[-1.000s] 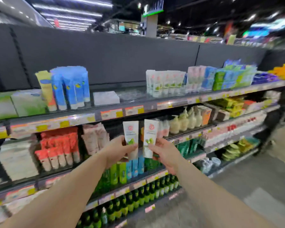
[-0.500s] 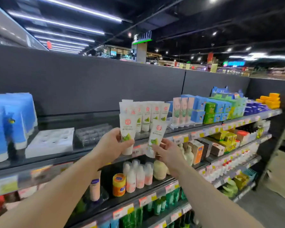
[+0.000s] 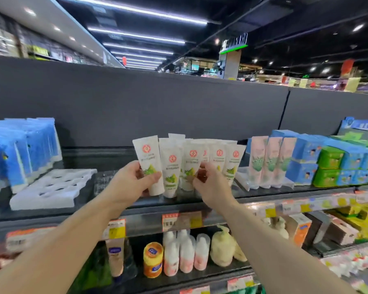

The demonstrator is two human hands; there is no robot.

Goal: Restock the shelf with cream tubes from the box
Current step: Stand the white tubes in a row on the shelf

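My left hand (image 3: 129, 181) grips a white cream tube (image 3: 149, 160) with a red seal and green leaf print, held upright at the left end of a row of the same tubes (image 3: 219, 158) on the top shelf (image 3: 263, 193). To its right, my right hand (image 3: 210, 183) pinches a second tube (image 3: 190, 164), cap down, among the standing ones. The box is out of view.
Blue tubes (image 3: 19, 153) and a white foam tray (image 3: 51, 187) lie left on the top shelf. Pink tubes (image 3: 270, 160) and blue and green cartons (image 3: 338, 164) stand right. Bottles and an orange jar (image 3: 153, 259) fill the shelf below. A dark back panel (image 3: 179, 107) rises behind.
Both hands rose from the lower shelf level to the top shelf and carried the two tubes forward into the row of matching tubes; the view tilted upward.
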